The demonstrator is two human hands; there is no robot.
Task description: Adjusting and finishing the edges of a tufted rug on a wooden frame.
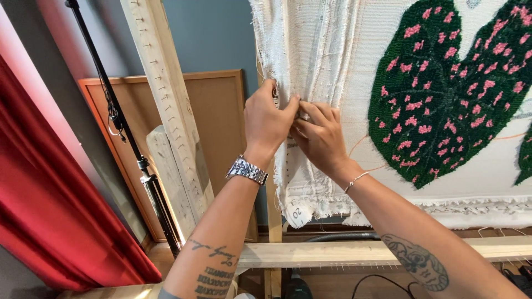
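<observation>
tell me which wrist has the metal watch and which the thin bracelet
The left hand wears the silver metal watch, a broad link band. The right hand wears only a thin bracelet. Both hands pinch the frayed white cloth.

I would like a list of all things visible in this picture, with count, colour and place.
cloth: one, off-white, frayed edges, hanging centre
tufted leaf design: one, green with pink spots, upper right on the cloth
wooden frame bar: one, pale, below the cloth
wooden beams: two, pale, leaning at left
board: one, brown, behind the beams
pole: one, black, left
curtain: one, red, far left
left hand: wristwatch, pinching the cloth edge
right hand: bracelet, pinching the cloth edge
</observation>
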